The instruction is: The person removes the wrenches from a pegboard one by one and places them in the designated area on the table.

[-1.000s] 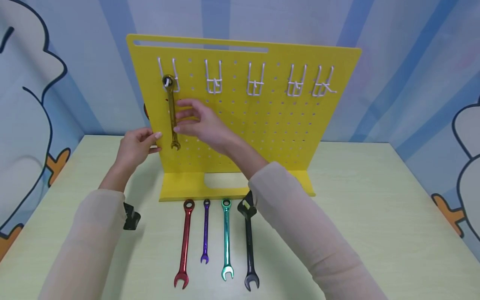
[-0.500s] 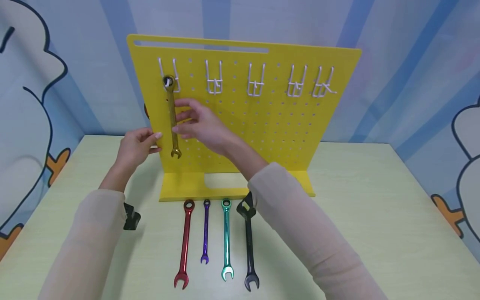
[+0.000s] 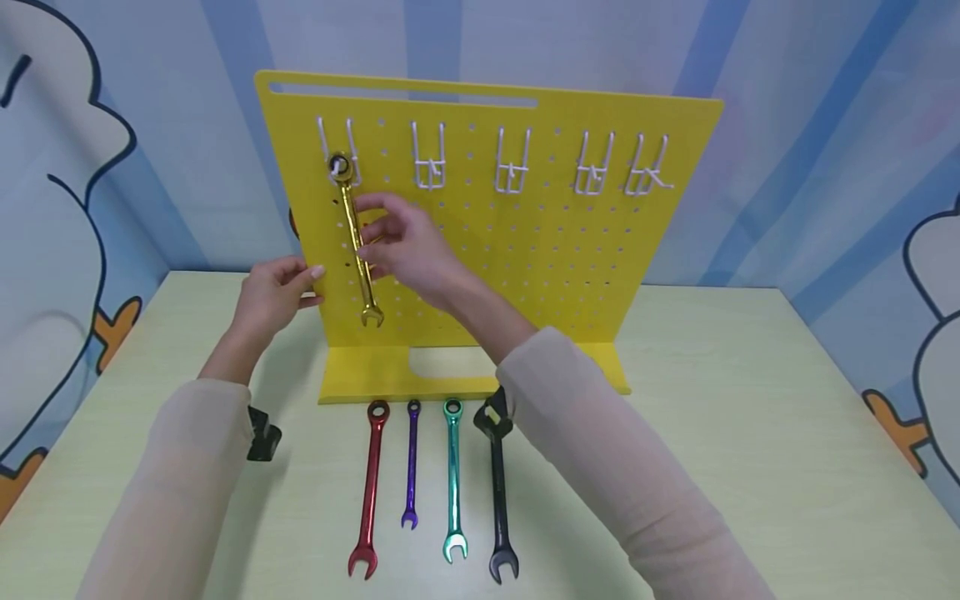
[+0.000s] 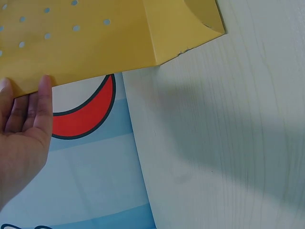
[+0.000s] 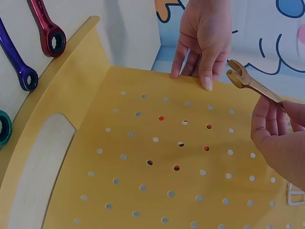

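Observation:
A gold combination wrench (image 3: 352, 212) hangs by its ring end on the leftmost white hook of the yellow pegboard (image 3: 480, 292), tilted with its open end down and to the right. My right hand (image 3: 408, 250) pinches the wrench's shaft between thumb and fingers; the right wrist view shows the open end jutting past that hand (image 5: 281, 138). At the pegboard's left edge, my left hand (image 3: 270, 296) grips the board, thumb in front and other fingers behind. The left wrist view shows this hand (image 4: 24, 138) at the edge too.
On the table (image 3: 712, 433) before the board lie a red wrench (image 3: 370, 492), a purple wrench (image 3: 411, 467), a teal wrench (image 3: 453, 475) and a black wrench (image 3: 498, 492). More white hooks (image 3: 512, 171) line the board's upper part. A patterned backdrop stands behind.
The gold wrench's lower end has swung down and to the right, with my right hand shifting slightly right. My left hand stays on the board's edge.

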